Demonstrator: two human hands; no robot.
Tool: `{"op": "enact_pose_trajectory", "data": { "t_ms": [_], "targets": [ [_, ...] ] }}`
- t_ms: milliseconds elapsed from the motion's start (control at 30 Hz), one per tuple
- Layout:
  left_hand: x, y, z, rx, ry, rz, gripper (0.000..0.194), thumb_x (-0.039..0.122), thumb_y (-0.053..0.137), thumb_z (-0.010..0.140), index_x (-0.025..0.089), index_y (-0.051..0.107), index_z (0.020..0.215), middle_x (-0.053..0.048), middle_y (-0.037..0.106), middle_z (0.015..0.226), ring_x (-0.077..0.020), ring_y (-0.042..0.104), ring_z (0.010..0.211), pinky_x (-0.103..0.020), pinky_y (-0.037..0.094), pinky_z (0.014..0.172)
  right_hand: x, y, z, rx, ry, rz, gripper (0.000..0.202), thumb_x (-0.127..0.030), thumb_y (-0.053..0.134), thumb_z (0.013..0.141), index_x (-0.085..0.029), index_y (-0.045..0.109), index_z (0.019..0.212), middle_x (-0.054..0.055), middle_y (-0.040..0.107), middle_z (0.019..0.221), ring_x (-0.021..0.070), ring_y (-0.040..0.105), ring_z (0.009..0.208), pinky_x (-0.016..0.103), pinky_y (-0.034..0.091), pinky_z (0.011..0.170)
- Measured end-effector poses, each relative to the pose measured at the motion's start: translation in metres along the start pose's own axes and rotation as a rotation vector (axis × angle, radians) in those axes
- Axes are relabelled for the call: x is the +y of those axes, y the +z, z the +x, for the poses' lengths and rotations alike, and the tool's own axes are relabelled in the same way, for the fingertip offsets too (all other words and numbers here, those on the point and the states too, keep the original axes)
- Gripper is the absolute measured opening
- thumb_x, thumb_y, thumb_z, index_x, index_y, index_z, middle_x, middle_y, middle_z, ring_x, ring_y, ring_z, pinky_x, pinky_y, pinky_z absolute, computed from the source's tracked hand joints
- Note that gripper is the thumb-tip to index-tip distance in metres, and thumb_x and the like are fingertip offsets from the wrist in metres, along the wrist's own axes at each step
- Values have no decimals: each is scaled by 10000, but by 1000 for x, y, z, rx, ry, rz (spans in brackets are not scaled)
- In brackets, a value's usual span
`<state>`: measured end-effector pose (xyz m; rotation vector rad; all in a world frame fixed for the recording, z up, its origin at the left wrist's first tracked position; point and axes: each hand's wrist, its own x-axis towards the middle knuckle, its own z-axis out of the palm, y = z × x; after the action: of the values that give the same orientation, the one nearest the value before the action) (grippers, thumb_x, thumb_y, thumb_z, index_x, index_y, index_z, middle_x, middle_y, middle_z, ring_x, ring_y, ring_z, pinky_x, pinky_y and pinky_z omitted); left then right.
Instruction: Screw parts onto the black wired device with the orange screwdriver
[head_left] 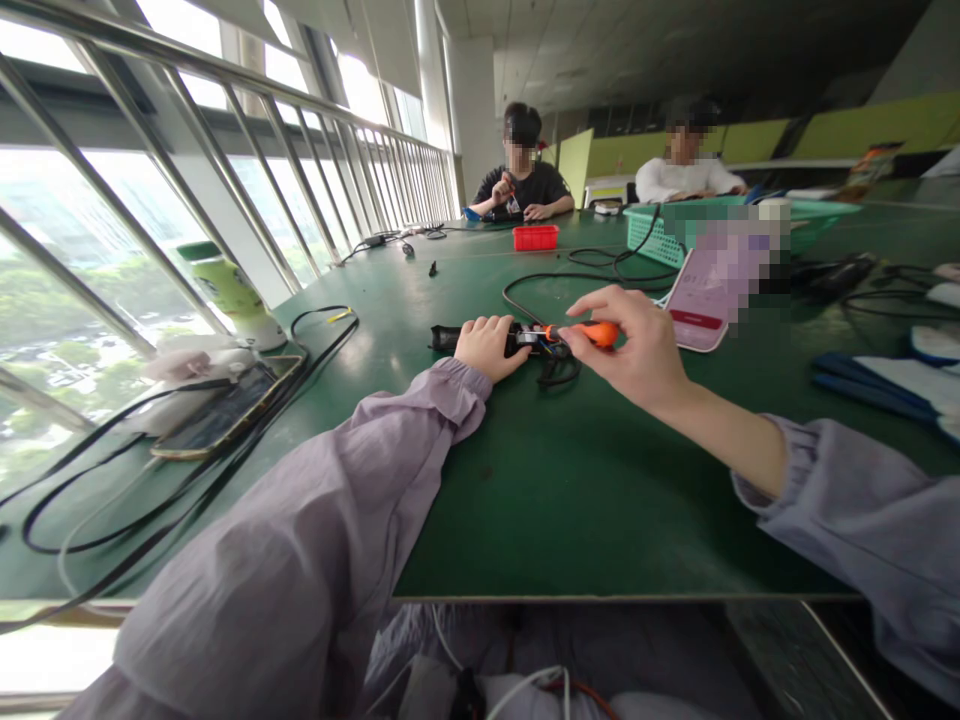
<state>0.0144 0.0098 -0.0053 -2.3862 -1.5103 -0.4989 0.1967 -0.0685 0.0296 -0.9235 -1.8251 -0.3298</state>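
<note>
Dark-screened phone (225, 410) left of long black tubular device (445, 338), nearer you. Device on green tabletop (615, 500), your left hand (487, 347) clasped over it. Your right hand (626, 345) pinches orange-and-black screwdriver (600, 334), shaft at device's right portion, near exposed wires (556, 350). Lilac-screened phone (701, 300) right of device. Beyond device: small red plastic basket (535, 238), then mint-green plastic basket (654, 238) farther right; two seated people (551, 185) farthest.

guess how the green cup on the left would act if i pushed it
The cup looks tall and narrow, so a high push would probably tip it. Its rounded side suggests it could roll once down. It seems stiff, holding a clean shape, but its weight is hard to judge with the contents hidden.
</note>
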Motion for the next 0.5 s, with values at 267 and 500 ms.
{"op": "enact_pose_trajectory", "data": {
  "t_ms": [267,500],
  "targets": [
    [0,-2,-1,-9,-1,-7,504,487,468,830,152,485,1206,-103,588,1133,-271,506,1056,-387,345,912,-1,-5,-6,-95,16,101,203,-242,578,730,-209,552,929,7,618,703,182,580,674,334,455,709],
    [0,-3,0,-13,-6,-2,485,480,467,829,164,489,1195,-93,593,1130,-274,504,1053,-380,345,909,12,-18,-9,-193,232,129,125,-230,487,783,-221,595,722,-7,632,595,146,551,534,273,380,522]
  ]
}}
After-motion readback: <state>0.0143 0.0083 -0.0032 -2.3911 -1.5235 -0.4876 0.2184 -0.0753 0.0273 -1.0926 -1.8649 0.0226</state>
